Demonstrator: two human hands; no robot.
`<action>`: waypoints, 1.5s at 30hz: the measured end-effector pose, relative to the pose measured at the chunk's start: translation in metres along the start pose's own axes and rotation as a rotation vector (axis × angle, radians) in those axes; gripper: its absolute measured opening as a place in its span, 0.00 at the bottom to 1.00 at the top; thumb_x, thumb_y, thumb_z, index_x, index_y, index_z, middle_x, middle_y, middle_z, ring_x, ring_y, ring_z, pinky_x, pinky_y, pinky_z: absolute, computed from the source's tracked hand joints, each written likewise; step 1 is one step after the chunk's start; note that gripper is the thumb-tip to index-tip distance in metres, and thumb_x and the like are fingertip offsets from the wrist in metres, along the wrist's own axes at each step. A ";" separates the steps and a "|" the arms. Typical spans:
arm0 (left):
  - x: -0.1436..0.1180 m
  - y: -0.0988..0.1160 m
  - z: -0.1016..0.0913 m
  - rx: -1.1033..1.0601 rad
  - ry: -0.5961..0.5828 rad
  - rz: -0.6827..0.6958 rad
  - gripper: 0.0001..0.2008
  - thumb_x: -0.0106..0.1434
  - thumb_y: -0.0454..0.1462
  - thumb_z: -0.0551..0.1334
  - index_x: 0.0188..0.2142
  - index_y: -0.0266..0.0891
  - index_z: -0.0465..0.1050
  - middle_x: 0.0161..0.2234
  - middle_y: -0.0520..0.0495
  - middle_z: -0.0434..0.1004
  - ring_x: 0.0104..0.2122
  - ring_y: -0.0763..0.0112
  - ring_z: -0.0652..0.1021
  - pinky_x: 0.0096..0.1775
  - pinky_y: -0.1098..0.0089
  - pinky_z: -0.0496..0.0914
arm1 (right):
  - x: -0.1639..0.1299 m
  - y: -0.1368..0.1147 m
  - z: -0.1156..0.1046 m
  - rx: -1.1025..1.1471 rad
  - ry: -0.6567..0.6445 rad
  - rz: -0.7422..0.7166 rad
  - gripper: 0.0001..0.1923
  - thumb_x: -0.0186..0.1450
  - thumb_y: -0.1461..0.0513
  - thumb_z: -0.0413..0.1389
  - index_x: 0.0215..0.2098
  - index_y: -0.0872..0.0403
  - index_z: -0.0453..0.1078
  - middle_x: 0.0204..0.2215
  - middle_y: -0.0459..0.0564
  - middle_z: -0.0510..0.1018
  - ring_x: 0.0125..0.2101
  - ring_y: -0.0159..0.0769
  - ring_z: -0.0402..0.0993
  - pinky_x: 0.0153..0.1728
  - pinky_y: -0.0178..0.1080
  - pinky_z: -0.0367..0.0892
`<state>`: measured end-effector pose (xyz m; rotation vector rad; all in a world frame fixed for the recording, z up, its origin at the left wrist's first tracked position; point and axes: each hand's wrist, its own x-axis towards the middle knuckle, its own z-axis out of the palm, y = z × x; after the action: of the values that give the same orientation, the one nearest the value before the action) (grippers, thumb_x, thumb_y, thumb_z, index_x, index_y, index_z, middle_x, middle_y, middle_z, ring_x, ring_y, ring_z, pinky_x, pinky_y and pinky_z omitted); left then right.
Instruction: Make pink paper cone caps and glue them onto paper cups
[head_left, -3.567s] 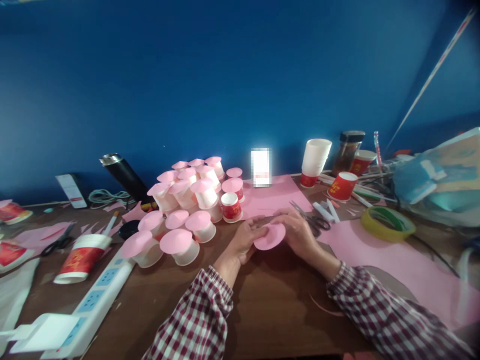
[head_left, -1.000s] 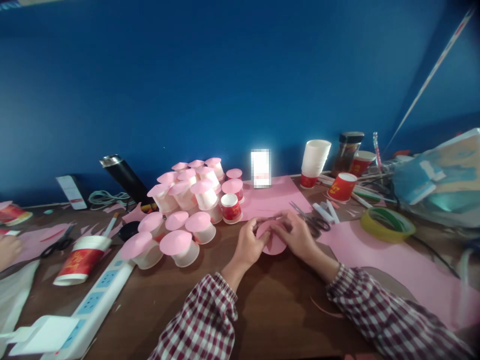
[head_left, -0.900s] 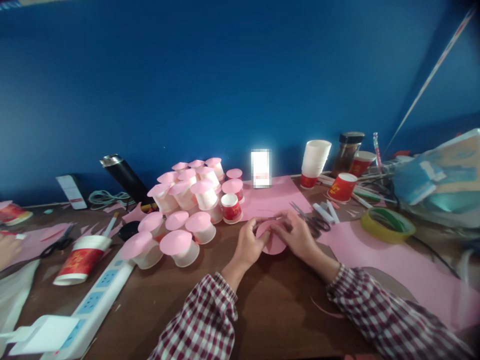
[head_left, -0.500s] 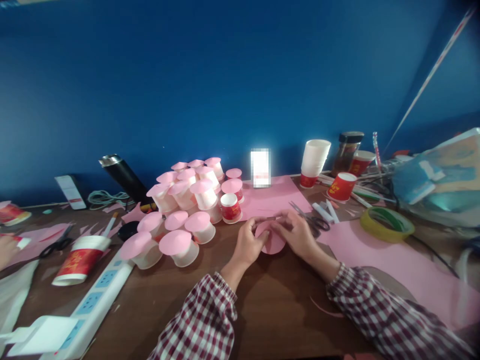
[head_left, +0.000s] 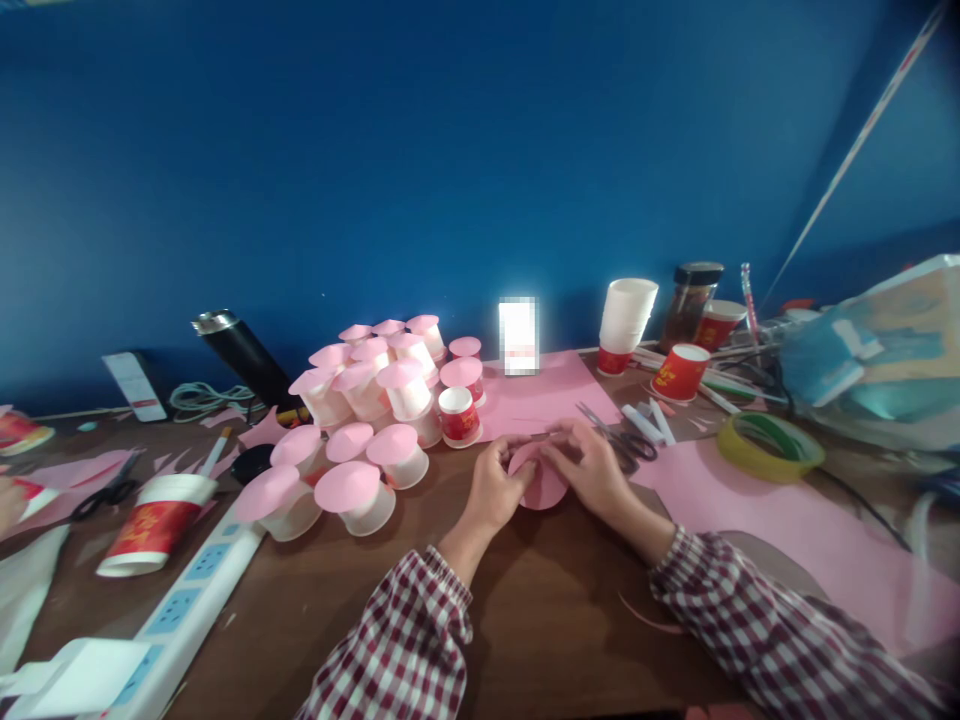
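Observation:
Between my two hands is a round pink paper disc [head_left: 543,490], held just above the brown table. My left hand [head_left: 496,488] pinches its left side, thumb on top. On the disc's upper right, the thumb and fingers of my right hand [head_left: 591,468] close on the paper; the fingertips hide its far edge. Scissors [head_left: 619,438] lie just beyond my right hand. To the left stand several paper cups capped with shallow pink paper cones [head_left: 347,487]. A red paper cup [head_left: 459,416] with an open top stands nearest to my left hand among them.
A power strip [head_left: 191,610] and a tipped red cup [head_left: 156,525] lie on the left, where another person's hand [head_left: 10,505] shows. Stacked cups [head_left: 627,315], a yellow tape roll [head_left: 769,447] and cut pink paper [head_left: 750,500] are on the right. A bright phone-like screen [head_left: 518,335] stands behind.
The view has shifted very slightly. Both my hands keep hold of the paper disc in almost the same place, with only a small movement of the fingers.

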<state>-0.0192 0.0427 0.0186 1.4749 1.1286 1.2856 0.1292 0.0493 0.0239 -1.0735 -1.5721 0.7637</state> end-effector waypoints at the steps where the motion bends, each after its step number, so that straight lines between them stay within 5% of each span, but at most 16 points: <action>1: 0.000 -0.001 0.000 -0.007 0.001 -0.008 0.13 0.53 0.33 0.63 0.40 0.34 0.71 0.37 0.42 0.78 0.36 0.67 0.77 0.39 0.68 0.70 | 0.000 0.000 0.000 -0.001 -0.003 -0.012 0.11 0.59 0.60 0.57 0.39 0.53 0.65 0.32 0.50 0.79 0.34 0.39 0.77 0.37 0.40 0.71; 19: 0.000 -0.003 -0.002 0.069 -0.020 -0.028 0.09 0.55 0.38 0.62 0.32 0.35 0.76 0.29 0.49 0.77 0.30 0.69 0.74 0.33 0.72 0.67 | -0.002 -0.001 0.000 -0.104 0.043 -0.069 0.09 0.59 0.61 0.57 0.39 0.52 0.68 0.30 0.49 0.79 0.32 0.39 0.77 0.36 0.40 0.71; 24: 0.002 -0.007 -0.005 0.061 0.006 -0.049 0.10 0.54 0.39 0.63 0.32 0.35 0.76 0.26 0.51 0.75 0.27 0.71 0.73 0.30 0.74 0.65 | -0.001 -0.005 -0.007 -0.063 -0.044 -0.034 0.17 0.60 0.59 0.57 0.47 0.52 0.65 0.36 0.50 0.79 0.37 0.39 0.76 0.35 0.37 0.71; 32: 0.005 -0.004 -0.011 -0.010 0.078 -0.077 0.13 0.51 0.42 0.65 0.31 0.34 0.76 0.26 0.49 0.75 0.28 0.70 0.72 0.32 0.72 0.65 | 0.016 -0.003 -0.028 -0.129 0.029 0.023 0.13 0.61 0.57 0.55 0.41 0.56 0.68 0.35 0.53 0.78 0.34 0.38 0.75 0.34 0.38 0.70; 36: 0.005 -0.005 -0.013 -0.048 0.100 -0.086 0.12 0.51 0.41 0.64 0.32 0.34 0.75 0.26 0.50 0.73 0.28 0.72 0.70 0.31 0.73 0.63 | 0.030 -0.011 -0.064 -0.299 0.043 0.025 0.14 0.62 0.55 0.54 0.40 0.55 0.69 0.31 0.50 0.78 0.29 0.35 0.74 0.32 0.37 0.68; 40: 0.005 -0.004 -0.012 -0.054 0.096 -0.096 0.12 0.51 0.42 0.64 0.31 0.34 0.75 0.25 0.51 0.72 0.27 0.73 0.69 0.30 0.74 0.62 | 0.029 -0.008 -0.098 -0.591 -0.089 0.011 0.11 0.62 0.57 0.53 0.40 0.55 0.69 0.33 0.50 0.78 0.33 0.37 0.74 0.33 0.36 0.66; 45: 0.003 -0.001 -0.011 -0.041 0.089 -0.100 0.12 0.50 0.42 0.65 0.30 0.34 0.75 0.25 0.51 0.72 0.27 0.72 0.70 0.31 0.73 0.63 | 0.009 0.007 -0.105 -1.079 -0.269 0.013 0.08 0.64 0.61 0.49 0.34 0.56 0.69 0.31 0.53 0.77 0.30 0.39 0.72 0.29 0.35 0.61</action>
<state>-0.0299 0.0464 0.0194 1.3261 1.2109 1.3077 0.2314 0.0551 0.0488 -1.7738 -2.2810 -0.0149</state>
